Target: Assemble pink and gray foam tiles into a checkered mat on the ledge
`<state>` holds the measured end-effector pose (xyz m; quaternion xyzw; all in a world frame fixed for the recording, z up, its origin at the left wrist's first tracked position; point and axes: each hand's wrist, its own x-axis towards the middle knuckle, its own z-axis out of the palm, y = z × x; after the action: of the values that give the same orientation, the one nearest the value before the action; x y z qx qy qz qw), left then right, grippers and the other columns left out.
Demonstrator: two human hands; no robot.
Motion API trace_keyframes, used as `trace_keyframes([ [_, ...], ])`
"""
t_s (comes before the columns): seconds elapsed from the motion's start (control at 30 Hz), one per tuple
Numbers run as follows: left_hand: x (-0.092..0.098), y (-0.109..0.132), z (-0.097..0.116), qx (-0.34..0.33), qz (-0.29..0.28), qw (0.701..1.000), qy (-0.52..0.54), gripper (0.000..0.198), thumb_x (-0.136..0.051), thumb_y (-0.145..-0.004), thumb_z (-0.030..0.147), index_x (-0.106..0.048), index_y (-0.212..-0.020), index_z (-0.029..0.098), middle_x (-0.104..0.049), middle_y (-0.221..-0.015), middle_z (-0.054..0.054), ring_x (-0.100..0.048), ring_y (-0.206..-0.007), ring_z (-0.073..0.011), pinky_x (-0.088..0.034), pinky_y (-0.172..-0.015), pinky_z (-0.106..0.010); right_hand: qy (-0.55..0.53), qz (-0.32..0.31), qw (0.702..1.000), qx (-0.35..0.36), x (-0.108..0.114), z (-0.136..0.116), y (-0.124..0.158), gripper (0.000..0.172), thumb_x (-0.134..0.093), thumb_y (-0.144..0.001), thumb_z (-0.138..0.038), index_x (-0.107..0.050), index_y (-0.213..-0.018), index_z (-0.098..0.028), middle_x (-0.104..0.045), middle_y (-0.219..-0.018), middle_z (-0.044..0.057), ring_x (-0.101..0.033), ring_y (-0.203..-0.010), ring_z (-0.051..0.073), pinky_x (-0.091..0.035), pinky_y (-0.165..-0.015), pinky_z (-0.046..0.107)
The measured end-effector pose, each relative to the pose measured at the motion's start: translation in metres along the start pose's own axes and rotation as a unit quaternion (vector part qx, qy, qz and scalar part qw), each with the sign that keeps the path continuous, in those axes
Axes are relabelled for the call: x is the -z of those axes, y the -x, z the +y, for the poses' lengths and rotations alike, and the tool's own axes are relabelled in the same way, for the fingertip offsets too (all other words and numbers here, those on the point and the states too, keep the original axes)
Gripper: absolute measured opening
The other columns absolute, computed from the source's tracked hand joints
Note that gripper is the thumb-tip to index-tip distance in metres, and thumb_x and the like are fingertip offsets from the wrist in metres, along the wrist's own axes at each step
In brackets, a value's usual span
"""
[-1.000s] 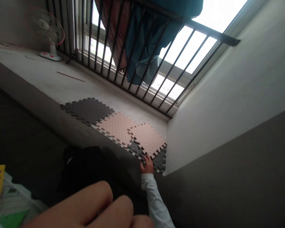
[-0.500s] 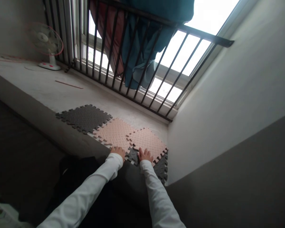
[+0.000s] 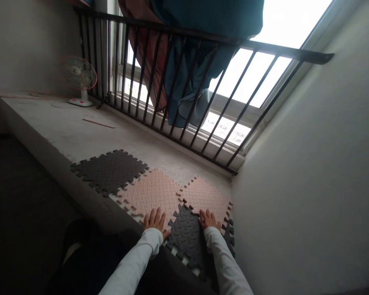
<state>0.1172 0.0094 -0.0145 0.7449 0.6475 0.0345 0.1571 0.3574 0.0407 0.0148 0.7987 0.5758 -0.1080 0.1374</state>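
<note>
Interlocking foam floor tiles with a ribbed surface lie on a concrete ledge (image 3: 58, 123). A dark grey tile (image 3: 109, 172) sits farthest left, beside a pink tile (image 3: 149, 194). A second pink tile (image 3: 203, 196) lies to the right, and a dark grey tile (image 3: 186, 241) lies near the ledge edge between my hands. My left hand (image 3: 154, 220) rests flat on the near part of the left pink tile. My right hand (image 3: 209, 219) rests where the right pink tile meets the near dark tile. Neither hand holds anything.
A white desk fan (image 3: 78, 73) and a thin wooden strip (image 3: 98, 123) stand on the ledge. Black window bars (image 3: 283, 49) and a blue and red curtain (image 3: 197, 61) run along the back. A pale wall (image 3: 295, 164) closes the right side, and dark cloth (image 3: 89, 258) lies below.
My left hand has come into view since the earliest frame. Both hands now lie flat on the tiles, and the view has moved closer, showing more of the near dark tile.
</note>
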Motion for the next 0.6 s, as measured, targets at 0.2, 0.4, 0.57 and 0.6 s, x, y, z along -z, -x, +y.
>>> trace_keyframes([
  [0.2,-0.002,-0.002,-0.004,-0.005,-0.015,1.0,-0.005,0.08,-0.037,-0.064,0.064,-0.022,-0.13,0.021,-0.01,-0.139,-0.009,-0.003,-0.127,-0.0306,0.001,-0.099,-0.051,-0.018,0.014,1.0,-0.009,0.005,0.025,-0.048,0.045,-0.028,-0.081,-0.043,-0.02,-0.125,-0.043,-0.012,-0.14,-0.004,-0.014,-0.126,0.023,-0.024,-0.091,0.054],
  [0.4,-0.017,-0.007,-0.007,-0.003,-0.002,1.0,-0.022,0.08,-0.038,-0.064,0.065,-0.021,-0.13,0.023,-0.01,-0.14,-0.008,-0.002,-0.127,-0.0312,0.001,-0.098,-0.053,-0.004,0.035,0.999,-0.004,0.008,0.043,-0.072,0.044,-0.025,-0.082,-0.039,-0.018,-0.126,-0.044,-0.015,-0.139,-0.003,-0.016,-0.125,0.022,-0.023,-0.092,0.054],
  [0.57,-0.016,-0.008,-0.006,0.007,-0.009,1.0,-0.021,0.079,-0.038,-0.064,0.065,-0.021,-0.129,0.024,-0.01,-0.14,-0.006,-0.002,-0.127,-0.0314,0.003,-0.098,-0.052,0.002,0.015,1.0,-0.012,0.011,0.05,-0.08,0.045,-0.023,-0.083,-0.039,-0.016,-0.127,-0.043,-0.012,-0.14,-0.004,-0.014,-0.126,0.022,-0.021,-0.094,0.054],
  [0.6,-0.014,-0.008,-0.005,0.008,-0.01,1.0,-0.02,0.08,-0.037,-0.064,0.065,-0.021,-0.129,0.024,-0.01,-0.14,-0.006,-0.002,-0.127,-0.0312,0.003,-0.098,-0.052,0.001,0.012,1.0,-0.015,0.013,0.05,-0.08,0.045,-0.023,-0.083,-0.038,-0.016,-0.127,-0.043,-0.011,-0.14,-0.004,-0.014,-0.126,0.022,-0.021,-0.094,0.054],
])
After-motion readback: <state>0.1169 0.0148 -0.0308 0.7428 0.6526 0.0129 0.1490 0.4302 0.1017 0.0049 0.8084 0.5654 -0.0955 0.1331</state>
